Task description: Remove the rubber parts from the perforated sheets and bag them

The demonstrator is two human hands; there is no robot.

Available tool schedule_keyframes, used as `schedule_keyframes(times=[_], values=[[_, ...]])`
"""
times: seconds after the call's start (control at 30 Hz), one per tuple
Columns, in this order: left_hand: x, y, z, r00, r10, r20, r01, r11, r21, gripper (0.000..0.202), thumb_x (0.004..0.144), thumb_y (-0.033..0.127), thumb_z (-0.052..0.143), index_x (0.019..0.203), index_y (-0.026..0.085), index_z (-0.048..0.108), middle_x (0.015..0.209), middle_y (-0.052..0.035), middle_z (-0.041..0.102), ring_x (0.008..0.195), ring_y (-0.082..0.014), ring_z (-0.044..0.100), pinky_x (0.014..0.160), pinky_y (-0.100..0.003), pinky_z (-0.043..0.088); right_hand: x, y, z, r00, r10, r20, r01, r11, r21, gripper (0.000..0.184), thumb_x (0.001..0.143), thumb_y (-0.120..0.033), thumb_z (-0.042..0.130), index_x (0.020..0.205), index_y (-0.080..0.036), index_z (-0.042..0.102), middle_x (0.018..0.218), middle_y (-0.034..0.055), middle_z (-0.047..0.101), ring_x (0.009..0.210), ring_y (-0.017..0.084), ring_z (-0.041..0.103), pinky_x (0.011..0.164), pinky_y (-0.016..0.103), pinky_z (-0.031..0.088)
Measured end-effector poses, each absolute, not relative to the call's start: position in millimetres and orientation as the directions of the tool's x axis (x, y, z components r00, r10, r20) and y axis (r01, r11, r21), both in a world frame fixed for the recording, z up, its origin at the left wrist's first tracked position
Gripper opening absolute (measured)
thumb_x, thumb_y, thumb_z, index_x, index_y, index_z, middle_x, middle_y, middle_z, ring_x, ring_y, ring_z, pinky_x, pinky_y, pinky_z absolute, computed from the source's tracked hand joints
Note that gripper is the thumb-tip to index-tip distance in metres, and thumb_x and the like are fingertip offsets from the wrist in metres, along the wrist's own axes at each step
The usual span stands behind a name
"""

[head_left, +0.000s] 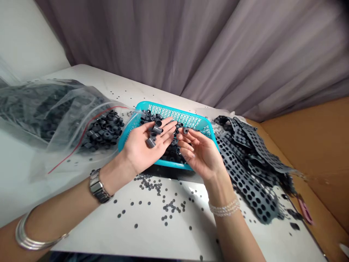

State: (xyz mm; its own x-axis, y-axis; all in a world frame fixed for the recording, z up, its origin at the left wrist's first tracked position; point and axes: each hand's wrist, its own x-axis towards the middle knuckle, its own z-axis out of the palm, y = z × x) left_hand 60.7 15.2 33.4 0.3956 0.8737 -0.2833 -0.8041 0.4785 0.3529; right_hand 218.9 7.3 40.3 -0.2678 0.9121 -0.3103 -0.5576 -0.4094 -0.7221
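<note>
My left hand (148,143) lies palm up over the near left part of a turquoise basket (191,120), fingers stretched out, with several small dark grey rubber cylinders (154,135) resting on the palm and fingers. My right hand (200,151) is beside it, palm up with curled fingers, and pinches one small dark cylinder (185,130) between thumb and fingertip. The basket holds many more of the same dark pieces (171,153).
A clear zip bag (68,116) full of dark cylinders lies at the left. Punched black rubber sheets (251,163) are piled at the right. Small black dots (163,203) are scattered over the white table. A brown cardboard surface (313,145) is at far right.
</note>
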Motion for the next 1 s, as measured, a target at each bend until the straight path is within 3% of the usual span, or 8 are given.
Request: schedule_keyframes(times=[0.17, 0.23, 0.3, 0.43, 0.53, 0.6, 0.8, 1.0], values=[[60.6, 16.4, 30.0, 0.397, 0.878, -0.268, -0.806, 0.473, 0.355, 0.052, 0.088, 0.023, 0.038, 0.138, 0.010, 0.045, 0.137, -0.0128, 0.054, 0.127, -0.0196, 0.050, 0.107, -0.031, 0.039, 217.5, 5.8, 40.2, -0.173, 0.933, -0.314, -0.579, -0.355, -0.734, 0.022, 0.076, -0.026, 0.051, 0.075, -0.011, 0.068, 0.079, 0.0115, 0.065, 0.058, 0.012, 0.047, 0.042, 0.022, 0.034], [60.6, 16.9, 28.8, 0.401, 0.878, -0.260, -0.807, 0.473, 0.353, 0.052, 0.088, 0.024, 0.036, 0.138, 0.009, 0.045, 0.137, -0.0138, 0.055, 0.127, -0.0198, 0.050, 0.106, -0.031, 0.040, 215.0, 4.8, 39.8, -0.121, 0.948, -0.294, -0.538, -0.312, -0.783, 0.021, 0.078, -0.030, 0.055, 0.068, -0.014, 0.064, 0.076, 0.0078, 0.063, 0.058, 0.011, 0.048, 0.041, 0.022, 0.031], [60.8, 16.9, 28.8, 0.401, 0.878, -0.263, -0.806, 0.474, 0.353, 0.051, 0.089, 0.023, 0.035, 0.137, 0.008, 0.045, 0.136, -0.0149, 0.055, 0.127, -0.0203, 0.051, 0.104, -0.031, 0.041, 209.5, 2.3, 39.2, -0.117, 0.964, -0.239, -0.447, -0.266, -0.854, 0.022, 0.079, -0.033, 0.060, 0.064, -0.016, 0.061, 0.065, 0.0007, 0.055, 0.049, 0.007, 0.039, 0.040, 0.021, 0.023], [62.5, 16.6, 30.1, 0.388, 0.876, -0.287, -0.794, 0.475, 0.379, 0.049, 0.089, 0.022, 0.037, 0.135, 0.005, 0.047, 0.132, -0.0159, 0.058, 0.121, -0.0203, 0.055, 0.101, -0.028, 0.045, 190.3, -8.2, 38.9, -0.132, 0.990, -0.044, -0.025, -0.048, -0.999, 0.018, 0.078, -0.033, 0.067, 0.070, -0.017, 0.063, 0.055, -0.0066, 0.039, 0.046, 0.005, 0.025, 0.044, 0.023, 0.020], [64.6, 17.5, 29.1, 0.385, 0.876, -0.289, -0.785, 0.476, 0.396, 0.048, 0.088, 0.022, 0.038, 0.131, 0.006, 0.051, 0.127, -0.0157, 0.062, 0.116, -0.0208, 0.059, 0.100, -0.030, 0.046, 176.0, -16.3, 38.2, -0.101, 0.988, 0.114, 0.339, 0.142, -0.930, 0.016, 0.074, -0.030, 0.072, 0.079, -0.016, 0.067, 0.054, -0.0072, 0.037, 0.051, 0.007, 0.031, 0.050, 0.024, 0.027], [65.7, 18.4, 27.8, 0.371, 0.883, -0.288, -0.790, 0.464, 0.401, 0.047, 0.088, 0.023, 0.037, 0.130, 0.006, 0.053, 0.124, -0.0151, 0.064, 0.114, -0.0206, 0.060, 0.101, -0.030, 0.045, 170.9, -19.2, 36.6, -0.107, 0.979, 0.175, 0.468, 0.204, -0.860, 0.015, 0.074, -0.028, 0.071, 0.082, -0.015, 0.068, 0.053, -0.0077, 0.035, 0.052, 0.008, 0.032, 0.052, 0.025, 0.028], [64.0, 17.7, 27.9, 0.313, 0.905, -0.288, -0.814, 0.412, 0.410, 0.047, 0.084, 0.020, 0.042, 0.127, 0.003, 0.054, 0.116, -0.0162, 0.067, 0.108, -0.0219, 0.064, 0.097, -0.032, 0.049, 179.0, -16.8, 35.7, -0.159, 0.973, 0.167, 0.404, 0.219, -0.888, 0.015, 0.080, -0.025, 0.063, 0.090, -0.016, 0.067, 0.053, -0.0090, 0.029, 0.050, 0.008, 0.030, 0.052, 0.024, 0.031], [65.2, 14.9, 29.2, 0.259, 0.917, -0.303, -0.827, 0.373, 0.421, 0.045, 0.079, 0.012, 0.047, 0.122, 0.001, 0.055, 0.100, -0.0151, 0.070, 0.093, -0.0186, 0.067, 0.084, -0.027, 0.055, 195.7, -11.4, 40.8, -0.066, 0.973, 0.220, 0.363, 0.229, -0.903, 0.015, 0.082, -0.028, 0.062, 0.091, -0.017, 0.066, 0.055, -0.0079, 0.033, 0.049, 0.008, 0.030, 0.048, 0.023, 0.029]])
